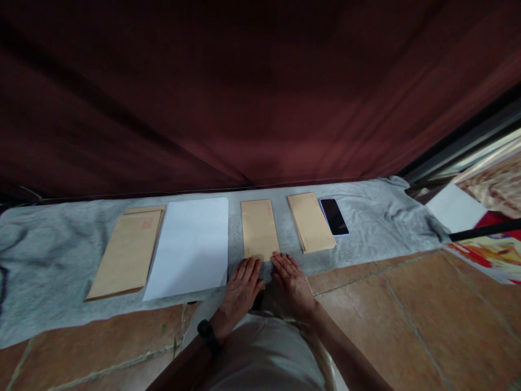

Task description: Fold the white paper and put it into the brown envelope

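Observation:
A brown paper envelope [259,225] with small red print lies flat on a grey cloth in front of me. My left hand [243,285] rests on its near left corner, palm down with the fingers stretched out. On the near right corner lie the straight fingers of my right hand [293,279], also flat. Neither hand grips anything. To the left is white paper [191,239], apparently a stack, and beyond it a pile of larger brown envelopes [125,250]. A stack of brown envelopes [311,222] like the middle one sits to the right.
A phone [335,217] with a dark screen lies beside the right stack. The grey cloth [374,217] runs along a dark red curtain [260,108]. Orange-brown floor tiles [407,304] show in front. At far right are a white sheet [456,208] and a colourful printed sheet [488,255].

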`<action>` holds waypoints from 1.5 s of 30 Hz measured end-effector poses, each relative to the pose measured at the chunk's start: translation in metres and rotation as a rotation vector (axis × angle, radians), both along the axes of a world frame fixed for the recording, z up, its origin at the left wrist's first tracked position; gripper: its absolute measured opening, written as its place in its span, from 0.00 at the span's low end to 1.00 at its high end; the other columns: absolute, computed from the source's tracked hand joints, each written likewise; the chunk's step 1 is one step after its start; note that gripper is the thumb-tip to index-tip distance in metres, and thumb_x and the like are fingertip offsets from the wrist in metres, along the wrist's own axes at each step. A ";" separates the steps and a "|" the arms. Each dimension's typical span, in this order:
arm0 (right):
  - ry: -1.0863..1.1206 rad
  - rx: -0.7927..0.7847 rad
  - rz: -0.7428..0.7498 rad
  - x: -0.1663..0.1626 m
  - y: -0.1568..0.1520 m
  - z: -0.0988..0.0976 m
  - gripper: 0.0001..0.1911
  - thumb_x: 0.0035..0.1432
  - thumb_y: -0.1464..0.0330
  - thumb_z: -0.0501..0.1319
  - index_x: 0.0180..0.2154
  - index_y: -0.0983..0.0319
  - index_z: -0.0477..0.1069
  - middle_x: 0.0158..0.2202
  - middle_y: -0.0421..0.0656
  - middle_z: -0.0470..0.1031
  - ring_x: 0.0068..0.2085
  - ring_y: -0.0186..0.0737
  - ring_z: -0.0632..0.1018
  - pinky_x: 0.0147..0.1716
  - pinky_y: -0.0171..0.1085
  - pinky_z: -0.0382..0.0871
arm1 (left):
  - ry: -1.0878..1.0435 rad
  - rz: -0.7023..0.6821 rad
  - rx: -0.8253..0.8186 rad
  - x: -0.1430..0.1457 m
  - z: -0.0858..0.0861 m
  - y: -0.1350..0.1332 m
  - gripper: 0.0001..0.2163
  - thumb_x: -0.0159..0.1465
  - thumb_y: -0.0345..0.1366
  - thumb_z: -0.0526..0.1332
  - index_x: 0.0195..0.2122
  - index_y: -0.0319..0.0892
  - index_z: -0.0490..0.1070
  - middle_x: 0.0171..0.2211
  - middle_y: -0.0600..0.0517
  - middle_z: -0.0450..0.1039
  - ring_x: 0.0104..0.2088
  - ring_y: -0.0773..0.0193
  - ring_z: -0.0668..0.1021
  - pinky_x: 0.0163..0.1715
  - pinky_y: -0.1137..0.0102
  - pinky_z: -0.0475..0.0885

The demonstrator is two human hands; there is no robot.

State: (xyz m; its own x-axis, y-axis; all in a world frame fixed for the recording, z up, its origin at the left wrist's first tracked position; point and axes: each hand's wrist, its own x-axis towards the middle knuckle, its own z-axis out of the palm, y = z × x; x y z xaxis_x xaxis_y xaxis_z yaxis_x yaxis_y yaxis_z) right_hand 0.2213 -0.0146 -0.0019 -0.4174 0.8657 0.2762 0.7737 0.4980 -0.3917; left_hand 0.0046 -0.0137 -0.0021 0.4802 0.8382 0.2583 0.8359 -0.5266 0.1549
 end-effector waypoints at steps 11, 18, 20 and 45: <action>0.020 -0.050 -0.001 -0.001 0.002 0.006 0.27 0.71 0.68 0.53 0.68 0.62 0.59 0.68 0.49 0.65 0.68 0.47 0.65 0.68 0.54 0.61 | 0.063 -0.005 -0.055 0.017 0.004 0.001 0.26 0.70 0.39 0.57 0.68 0.37 0.59 0.61 0.40 0.70 0.62 0.49 0.70 0.63 0.54 0.64; -0.050 -0.039 -0.017 -0.006 0.027 0.007 0.25 0.72 0.64 0.52 0.67 0.60 0.61 0.68 0.47 0.64 0.69 0.44 0.63 0.69 0.51 0.58 | 0.061 -0.032 -0.063 0.019 0.001 0.005 0.23 0.69 0.39 0.59 0.63 0.36 0.65 0.63 0.40 0.68 0.64 0.48 0.68 0.64 0.52 0.63; -0.056 -0.032 -0.045 -0.005 0.039 0.005 0.24 0.73 0.64 0.51 0.67 0.60 0.62 0.69 0.47 0.63 0.70 0.45 0.62 0.69 0.51 0.57 | 0.056 -0.035 -0.056 0.019 0.001 0.005 0.23 0.69 0.40 0.59 0.63 0.36 0.65 0.62 0.39 0.69 0.63 0.48 0.68 0.63 0.52 0.64; -0.017 -0.047 -0.002 -0.022 -0.004 0.008 0.28 0.72 0.67 0.51 0.70 0.62 0.55 0.69 0.49 0.63 0.70 0.46 0.62 0.68 0.54 0.59 | -0.017 -0.003 -0.070 0.004 -0.003 -0.004 0.25 0.71 0.40 0.55 0.66 0.33 0.61 0.62 0.37 0.69 0.64 0.49 0.70 0.62 0.55 0.66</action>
